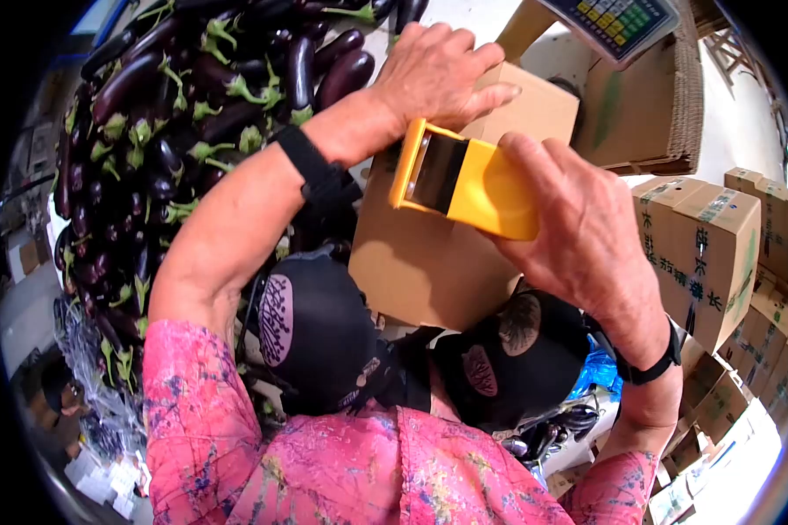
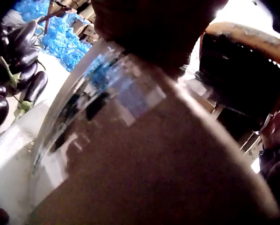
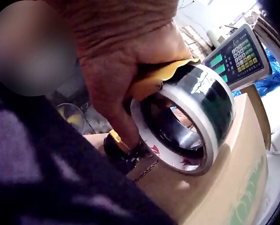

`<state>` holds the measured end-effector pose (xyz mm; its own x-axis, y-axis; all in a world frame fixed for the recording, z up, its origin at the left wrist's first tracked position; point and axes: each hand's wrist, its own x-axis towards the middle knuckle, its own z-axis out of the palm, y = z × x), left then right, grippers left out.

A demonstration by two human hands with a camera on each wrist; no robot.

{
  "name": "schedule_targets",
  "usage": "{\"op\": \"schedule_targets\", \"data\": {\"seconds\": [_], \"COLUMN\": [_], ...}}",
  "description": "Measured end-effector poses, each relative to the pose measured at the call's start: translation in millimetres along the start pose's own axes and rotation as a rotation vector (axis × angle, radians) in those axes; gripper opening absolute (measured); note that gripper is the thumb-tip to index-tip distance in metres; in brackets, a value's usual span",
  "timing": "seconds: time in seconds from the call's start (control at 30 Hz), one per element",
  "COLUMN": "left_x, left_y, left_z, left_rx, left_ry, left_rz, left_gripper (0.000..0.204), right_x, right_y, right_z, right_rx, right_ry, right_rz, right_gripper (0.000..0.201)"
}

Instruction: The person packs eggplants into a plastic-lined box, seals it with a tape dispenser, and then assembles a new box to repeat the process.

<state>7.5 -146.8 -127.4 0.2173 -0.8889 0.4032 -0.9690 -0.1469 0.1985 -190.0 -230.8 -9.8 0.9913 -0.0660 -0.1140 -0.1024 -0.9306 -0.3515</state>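
My right hand (image 1: 582,227) grips a yellow tape dispenser (image 1: 499,192) above a brown cardboard box (image 1: 429,271), which stands in front of my knees. In the right wrist view the dispenser carries a thick tape roll (image 3: 217,101). My left hand (image 1: 438,74) rests palm down at the far end of the box, its thumb stretched toward the right. In the left wrist view a shiny strip of clear tape (image 2: 102,84) runs over the cardboard, with the left hand (image 2: 144,28) dark at the top.
A large heap of eggplants (image 1: 149,149) lies to the left. At the back right, a scale with a keypad (image 1: 613,22) stands near flattened cardboard (image 1: 639,114). Taped, printed boxes (image 1: 700,245) are stacked on the right. Blue plastic (image 1: 600,372) lies by the right knee.
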Motion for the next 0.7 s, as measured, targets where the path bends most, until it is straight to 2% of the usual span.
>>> {"op": "schedule_targets", "data": {"seconds": [0.23, 0.4, 0.53, 0.63, 0.67, 0.7], "left_x": [-0.8, 3.1, 1.3, 1.5, 1.6, 1.8], "left_y": [-2.9, -4.3, -2.3, -1.8, -1.5, -2.0], "left_z": [13.8, 8.6, 4.2, -0.9, -3.2, -3.7], "left_rx": [0.074, 0.094, 0.09, 0.043, 0.027, 0.026], "left_ry": [0.031, -0.018, 0.039, 0.007, 0.001, 0.009], "left_rz": [-0.023, -0.006, 0.017, -0.003, -0.007, -0.005], "left_gripper": [0.036, 0.029, 0.024, 0.024, 0.023, 0.023], "right_x": [-0.3, -0.4, -0.6, -10.1, -15.9, -24.3], "right_y": [-4.4, -4.0, -4.4, 5.1, 8.5, 14.3], "right_z": [-2.7, -4.9, -11.1, -17.3, -20.8, -22.5], "right_rx": [-0.036, -0.034, -0.054, -0.043, -0.041, -0.029], "right_ry": [-0.039, -0.047, -0.104, -0.105, -0.045, -0.04], "right_rz": [0.028, 0.013, 0.012, 0.044, 0.033, 0.042], "right_gripper": [0.065, 0.061, 0.056, 0.054, 0.043, 0.047]}}
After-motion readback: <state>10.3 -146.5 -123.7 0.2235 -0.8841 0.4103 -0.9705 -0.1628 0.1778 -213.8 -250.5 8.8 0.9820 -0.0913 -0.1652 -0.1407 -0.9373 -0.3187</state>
